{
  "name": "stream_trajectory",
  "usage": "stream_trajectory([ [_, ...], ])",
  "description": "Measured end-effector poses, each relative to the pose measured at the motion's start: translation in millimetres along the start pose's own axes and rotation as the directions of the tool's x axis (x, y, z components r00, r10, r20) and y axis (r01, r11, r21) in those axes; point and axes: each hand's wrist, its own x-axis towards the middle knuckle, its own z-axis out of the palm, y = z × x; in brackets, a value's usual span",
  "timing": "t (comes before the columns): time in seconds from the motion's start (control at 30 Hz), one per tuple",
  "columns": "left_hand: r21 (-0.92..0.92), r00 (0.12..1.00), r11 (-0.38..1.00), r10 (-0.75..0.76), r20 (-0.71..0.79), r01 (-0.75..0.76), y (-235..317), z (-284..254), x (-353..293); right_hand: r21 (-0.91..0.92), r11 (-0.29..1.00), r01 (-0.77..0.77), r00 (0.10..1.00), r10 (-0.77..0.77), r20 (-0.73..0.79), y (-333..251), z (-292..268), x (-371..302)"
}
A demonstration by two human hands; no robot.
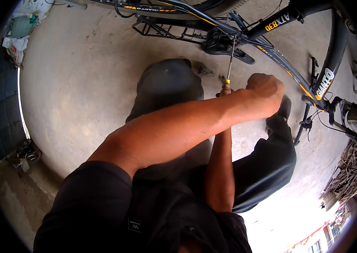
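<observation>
A black bicycle with orange stripes [288, 69] appears turned upside down in front of me, its saddle [243, 56] low by the floor. My right hand [225, 90], mostly hidden behind my left forearm, grips a screwdriver [230, 61] with a yellow-collared handle. Its long metal shaft points away from me, and the far end meets the frame near the saddle; the exact contact point is too small to tell. My left arm crosses over the right one. Beyond it, my left hand [265, 92] is closed in a fist, and whatever it may hold is hidden.
The rear rack [170, 31] and a wheel [212, 9] extend to the far left of the frame. Handlebar grips [302, 126] lie at the right. Bundled sticks [347, 170] are piled at the right edge. Shoes [29, 152] and bags [21, 27] sit at left.
</observation>
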Motion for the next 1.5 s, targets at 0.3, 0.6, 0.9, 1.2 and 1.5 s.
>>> stream_trajectory([
  [0.3, 0.026, 1.000, 0.999, 0.021, -0.001, -0.021, 0, 2, 0, 0.433, 0.795, -0.425, 0.896, 0.302, 0.326, -33, -7, -12],
  [0.6, 0.035, 1.000, 0.999, 0.010, -0.004, -0.010, -2, 0, 0, 0.589, 0.638, -0.495, 0.855, 0.236, 0.462, -30, -4, -13],
  [0.9, 0.008, 1.000, 1.000, -0.002, 0.006, 0.002, -5, -4, -4, 0.123, 0.977, 0.173, 0.984, -0.168, -0.055, -49, 22, -26],
  [1.2, 0.012, 0.998, 0.998, -0.064, -0.014, 0.064, -15, -2, 0, 0.053, 0.994, -0.095, 0.993, 0.091, 0.076, -29, -5, -8],
  [1.5, -0.384, 0.681, 0.775, -0.627, -0.377, 0.502, -114, 22, 30, 0.278, 0.916, -0.288, 0.957, 0.262, 0.128, -62, -2, -19],
])
